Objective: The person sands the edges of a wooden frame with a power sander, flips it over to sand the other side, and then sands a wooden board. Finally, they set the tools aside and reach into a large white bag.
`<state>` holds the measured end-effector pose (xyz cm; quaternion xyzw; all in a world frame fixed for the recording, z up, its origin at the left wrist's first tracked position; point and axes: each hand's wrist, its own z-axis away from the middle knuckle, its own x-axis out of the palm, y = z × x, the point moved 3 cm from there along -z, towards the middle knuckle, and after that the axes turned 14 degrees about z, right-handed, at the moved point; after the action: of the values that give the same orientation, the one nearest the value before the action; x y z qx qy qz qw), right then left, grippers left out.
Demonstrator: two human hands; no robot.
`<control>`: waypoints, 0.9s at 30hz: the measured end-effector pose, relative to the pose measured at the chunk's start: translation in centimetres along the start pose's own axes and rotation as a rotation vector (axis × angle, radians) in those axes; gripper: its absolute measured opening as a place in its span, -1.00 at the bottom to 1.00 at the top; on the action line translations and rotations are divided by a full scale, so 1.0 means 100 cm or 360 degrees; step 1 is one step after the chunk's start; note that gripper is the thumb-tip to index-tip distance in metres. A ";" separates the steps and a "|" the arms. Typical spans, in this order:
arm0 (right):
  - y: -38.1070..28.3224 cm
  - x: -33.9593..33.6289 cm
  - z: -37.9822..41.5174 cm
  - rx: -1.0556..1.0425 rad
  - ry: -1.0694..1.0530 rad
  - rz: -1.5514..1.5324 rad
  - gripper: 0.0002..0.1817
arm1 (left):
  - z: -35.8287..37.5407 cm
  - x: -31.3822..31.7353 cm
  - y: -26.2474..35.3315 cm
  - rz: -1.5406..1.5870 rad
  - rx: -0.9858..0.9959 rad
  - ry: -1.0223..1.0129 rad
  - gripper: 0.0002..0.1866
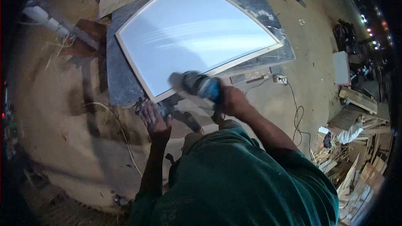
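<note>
While the right hand point(233, 101) is closed around a blue power tool point(205, 87), blurred at its far end, the left hand point(154, 117) lies with its fingers slightly spread at the near corner of the framed panel point(184, 37). Whether those fingers touch the panel's edge, I cannot tell. Ahead of both hands, the panel lies flat, its white face edged with a pale rim, on a dark, worn desk point(121, 75). The tool's blurred end is over the panel's near edge, between the hands. Beyond the right hand, near the desk's edge, is a socket box point(279, 79) with a dark cord point(298, 119); farther right, wood scraps point(356, 175) are heaped on the floor point(259, 129).
</note>
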<state>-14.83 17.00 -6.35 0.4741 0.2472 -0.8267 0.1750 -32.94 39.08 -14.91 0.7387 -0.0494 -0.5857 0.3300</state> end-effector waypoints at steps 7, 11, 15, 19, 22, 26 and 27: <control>0.027 -0.017 0.003 -0.0031 0.0078 -0.0014 -0.09 | -0.005 0.001 0.012 -0.0246 -0.0091 0.0039 -0.17; 0.101 -0.040 0.015 0.0252 0.0182 -0.0202 -0.15 | -0.004 0.012 0.016 -0.0300 -0.0065 0.0149 -0.20; 0.189 -0.052 0.013 0.0475 0.0279 -0.0334 -0.17 | -0.008 0.025 0.023 -0.0282 -0.0072 0.0204 -0.19; 0.276 -0.071 0.007 0.0541 0.0530 -0.0177 -0.19 | -0.015 0.024 0.043 -0.0511 -0.0243 0.0084 -0.11; 0.318 -0.084 0.016 0.0597 0.0555 -0.0420 -0.27 | -0.021 0.033 0.049 -0.0543 -0.0319 0.0032 -0.06; 0.312 -0.069 0.023 0.0560 0.0517 -0.0273 -0.18 | -0.029 0.049 0.055 -0.0503 -0.0261 0.0154 -0.03; 0.289 -0.070 0.024 0.0560 0.0438 -0.0246 -0.13 | -0.030 0.050 0.058 -0.0503 -0.0240 0.0144 -0.03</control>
<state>2.04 -7.60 -6.20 0.5853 0.1563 -0.7956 -0.0097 -26.84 33.56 -15.63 0.7359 0.1263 -0.5986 0.2901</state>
